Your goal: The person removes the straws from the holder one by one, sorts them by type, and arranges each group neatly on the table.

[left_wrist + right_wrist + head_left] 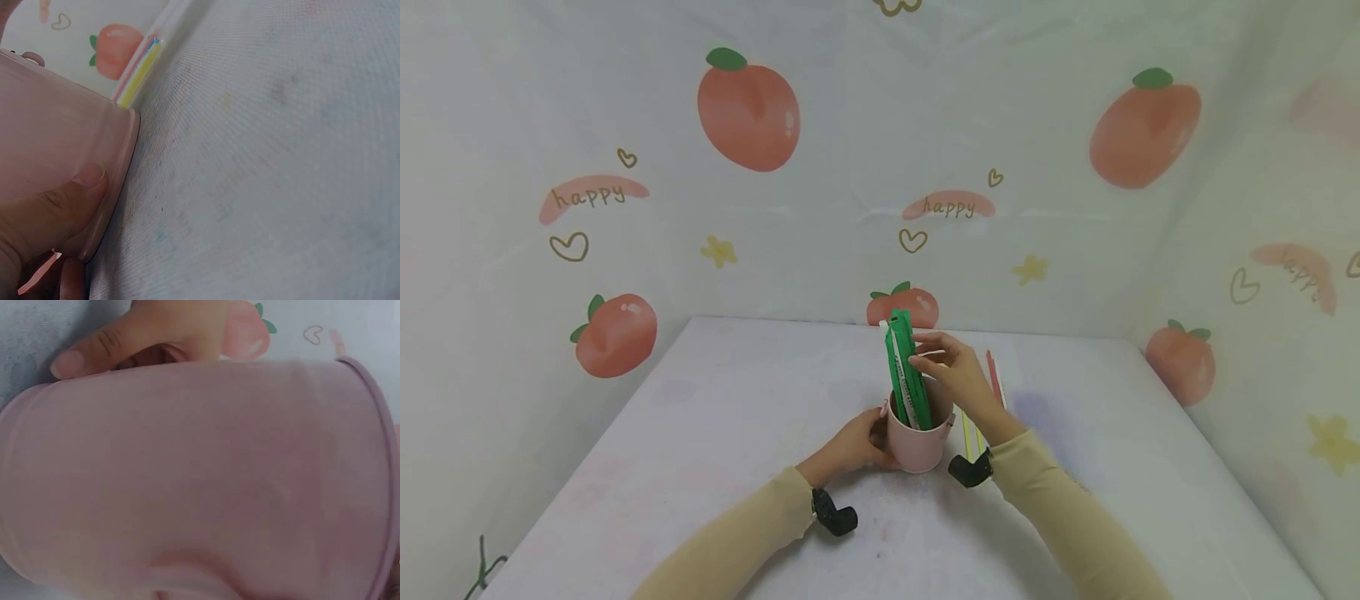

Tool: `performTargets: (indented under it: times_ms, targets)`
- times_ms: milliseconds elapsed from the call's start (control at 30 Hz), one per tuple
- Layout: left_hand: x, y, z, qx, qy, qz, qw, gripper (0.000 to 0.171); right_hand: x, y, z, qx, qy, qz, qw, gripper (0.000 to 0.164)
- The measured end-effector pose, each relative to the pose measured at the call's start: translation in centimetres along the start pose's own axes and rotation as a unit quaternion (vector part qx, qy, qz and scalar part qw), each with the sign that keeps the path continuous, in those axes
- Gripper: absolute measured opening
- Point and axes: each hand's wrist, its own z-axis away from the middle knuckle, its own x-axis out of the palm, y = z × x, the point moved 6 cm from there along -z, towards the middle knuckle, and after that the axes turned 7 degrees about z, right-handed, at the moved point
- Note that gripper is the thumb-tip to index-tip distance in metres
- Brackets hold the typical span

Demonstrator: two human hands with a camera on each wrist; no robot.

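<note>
A pink bucket [917, 450] stands on the table, with slim green packets [904, 375] upright inside it and leaning slightly left. My left hand [853, 443] grips the bucket low on its left side. The left wrist view shows that thumb [56, 209] pressed on the wall near the base. Over the rim, my right hand [955, 367] has its fingers and thumb spread apart at the right edge of the packets; the fingertips overlap them. Bucket wall [200, 469] fills most of the right wrist view, and the right fingers are hidden there.
Just right of the bucket lie thin yellow strips [967, 433], partly behind the right wrist. Red and white strips [994, 375] lie farther back. A printed cloth backdrop [850, 150] rises behind the white table [737, 400].
</note>
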Motion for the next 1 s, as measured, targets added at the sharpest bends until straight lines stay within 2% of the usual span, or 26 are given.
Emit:
performTargets:
  times_ms: [167, 333, 700, 1000]
  targets:
    - [0.1, -0.2, 0.0, 0.0, -0.002, 0.004, 1.0, 0.076, 0.7, 0.3, 0.3, 0.014, -0.009, 0.048, 0.999, 0.035]
    - [0.1, -0.1, 0.0, 0.009, -0.003, 0.007, 0.9999, 0.075, 1.2, 0.4, 0.4, 0.023, -0.017, 0.06, 0.998, 0.033]
    - [0.0, 0.1, 0.1, -0.016, 0.001, 0.006, 0.9998, 0.08, 1.8, 0.9, 0.0, 0.038, -0.017, 0.098, 0.994, 0.031]
    - [0.0, 0.1, 0.1, -0.004, 0.0, 0.003, 1.0, 0.08, 2.2, 0.7, 0.1, 0.044, -0.034, 0.127, 0.99, 0.026]
